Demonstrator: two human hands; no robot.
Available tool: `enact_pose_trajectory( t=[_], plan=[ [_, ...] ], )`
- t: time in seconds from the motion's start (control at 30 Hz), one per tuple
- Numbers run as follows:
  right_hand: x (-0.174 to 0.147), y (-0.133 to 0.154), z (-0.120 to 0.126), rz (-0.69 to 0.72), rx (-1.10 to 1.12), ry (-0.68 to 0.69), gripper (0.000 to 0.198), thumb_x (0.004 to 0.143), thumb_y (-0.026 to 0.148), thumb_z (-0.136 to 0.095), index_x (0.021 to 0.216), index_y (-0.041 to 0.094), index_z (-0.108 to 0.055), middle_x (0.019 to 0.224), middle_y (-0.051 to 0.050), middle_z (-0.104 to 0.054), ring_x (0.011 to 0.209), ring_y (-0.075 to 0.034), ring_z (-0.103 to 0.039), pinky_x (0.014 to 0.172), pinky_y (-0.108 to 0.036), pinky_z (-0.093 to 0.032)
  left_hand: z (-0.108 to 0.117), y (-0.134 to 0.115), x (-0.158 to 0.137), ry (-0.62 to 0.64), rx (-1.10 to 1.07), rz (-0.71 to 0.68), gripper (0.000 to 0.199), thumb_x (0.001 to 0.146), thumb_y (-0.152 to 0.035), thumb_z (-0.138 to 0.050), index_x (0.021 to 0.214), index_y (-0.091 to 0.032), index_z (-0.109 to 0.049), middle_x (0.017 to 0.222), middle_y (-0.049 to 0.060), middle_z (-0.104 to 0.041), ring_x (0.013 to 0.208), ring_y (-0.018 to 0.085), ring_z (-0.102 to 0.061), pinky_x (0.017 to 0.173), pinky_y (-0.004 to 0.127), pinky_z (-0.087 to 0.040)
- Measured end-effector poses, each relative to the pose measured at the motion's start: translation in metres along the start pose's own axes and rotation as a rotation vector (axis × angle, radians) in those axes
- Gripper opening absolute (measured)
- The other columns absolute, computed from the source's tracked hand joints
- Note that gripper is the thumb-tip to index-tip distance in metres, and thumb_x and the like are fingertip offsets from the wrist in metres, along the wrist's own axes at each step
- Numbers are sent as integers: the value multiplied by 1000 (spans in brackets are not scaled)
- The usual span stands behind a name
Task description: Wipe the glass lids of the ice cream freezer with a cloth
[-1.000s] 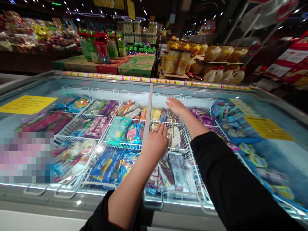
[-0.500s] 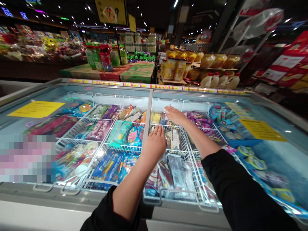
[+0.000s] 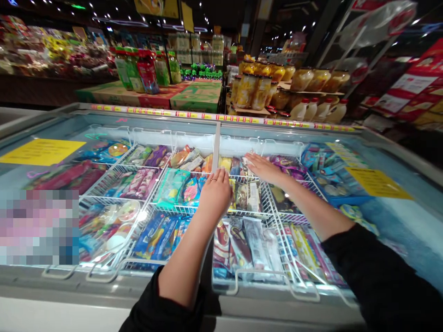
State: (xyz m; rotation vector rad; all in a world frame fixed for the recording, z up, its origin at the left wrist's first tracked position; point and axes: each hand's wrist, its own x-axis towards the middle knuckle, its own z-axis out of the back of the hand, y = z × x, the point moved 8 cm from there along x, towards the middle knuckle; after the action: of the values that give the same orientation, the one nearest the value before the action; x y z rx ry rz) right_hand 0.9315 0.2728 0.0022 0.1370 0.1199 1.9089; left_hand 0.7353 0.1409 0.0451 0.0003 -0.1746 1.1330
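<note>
My left hand [image 3: 215, 192], with a ring on one finger, lies palm down along the middle bar [image 3: 217, 145] of a chest freezer's glass top. Its fingers point forward and look straight; no object shows in them. Farther forward and to the right, my right hand [image 3: 266, 168] is stretched out flat over the glass, fingers extended. Beneath the hands, wire baskets [image 3: 272, 210] hold wrapped ice creams [image 3: 254, 196]. A teal packet [image 3: 172, 186] lies left of my left hand, and purple packets [image 3: 296, 171] lie right of my right hand. My palms are hidden.
Yellow signs [image 3: 42, 151] lie on the glass at both sides. A price strip [image 3: 194, 115] runs along the freezer's back edge. Behind it stand bottles [image 3: 148, 71] on boxes and jars of fruit [image 3: 254, 90]. Red boxes [image 3: 408, 87] are stacked at the right.
My right hand and forearm have moved right, uncovering more of the front right basket. My left hand has shifted slightly forward and left. The camera view has tilted down a little.
</note>
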Motion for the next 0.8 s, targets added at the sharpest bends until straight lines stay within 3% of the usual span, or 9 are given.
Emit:
enact_pose_trajectory(
  t=[0.07, 0.13, 0.27, 0.37, 0.53, 0.67, 0.8],
  plan=[
    [21, 15, 1, 55, 13, -4, 69, 111, 59, -22, 172, 29, -34, 179, 3, -30, 167, -22, -21, 137, -42, -18, 0, 0, 0, 20, 0, -11, 57, 108, -20, -42, 162, -1, -45, 172, 19, -39, 162, 27, -37, 133, 40, -30],
    [45, 13, 5, 46, 23, -8, 70, 111, 60, -21, 171, 29, -36, 179, 2, -32, 167, -23, -21, 137, -43, -18, -1, -3, 0, 35, -7, -41, 57, 108, -19, -43, 162, 0, -45, 172, 19, -39, 162, 27, -37, 133, 40, -30],
    [60, -40, 17, -164, 6, -40, 72, 111, 57, -26, 169, 18, -39, 177, -7, -35, 165, -28, -27, 136, -45, -21, 0, -6, -2, 53, -30, -55, 56, 108, -19, -44, 160, -1, -47, 170, 20, -41, 161, 27, -39, 133, 42, -33],
    [39, -65, 18, -170, -38, -51, 70, 110, 48, -26, 170, 13, -37, 178, -8, -33, 165, -28, -27, 136, -44, -21, 3, -2, -3, 76, -45, -32, 56, 108, -19, -44, 161, 1, -46, 170, 21, -40, 161, 27, -38, 133, 41, -31],
    [16, -49, 6, -19, -45, -22, 69, 109, 52, -25, 171, 22, -36, 179, -2, -31, 166, -27, -25, 137, -45, -20, 6, 0, -4, 101, -44, -26, 56, 109, -20, -44, 161, 1, -45, 171, 19, -40, 161, 28, -37, 134, 42, -31],
    [42, -30, 4, 28, -27, -19, 68, 110, 53, -24, 171, 27, -35, 179, 1, -31, 166, -26, -24, 136, -48, -22, 3, -5, -4, 79, -46, -56, 55, 109, -21, -45, 160, 0, -48, 170, 20, -42, 161, 28, -38, 134, 42, -32],
    [74, -45, 11, -39, -29, -30, 69, 109, 48, -28, 170, 16, -37, 178, -6, -32, 166, -28, -26, 137, -45, -20, 0, -8, -3, 50, -53, -90, 53, 109, -21, -47, 159, -6, -51, 169, 18, -44, 160, 27, -40, 133, 42, -34]
  ],
)
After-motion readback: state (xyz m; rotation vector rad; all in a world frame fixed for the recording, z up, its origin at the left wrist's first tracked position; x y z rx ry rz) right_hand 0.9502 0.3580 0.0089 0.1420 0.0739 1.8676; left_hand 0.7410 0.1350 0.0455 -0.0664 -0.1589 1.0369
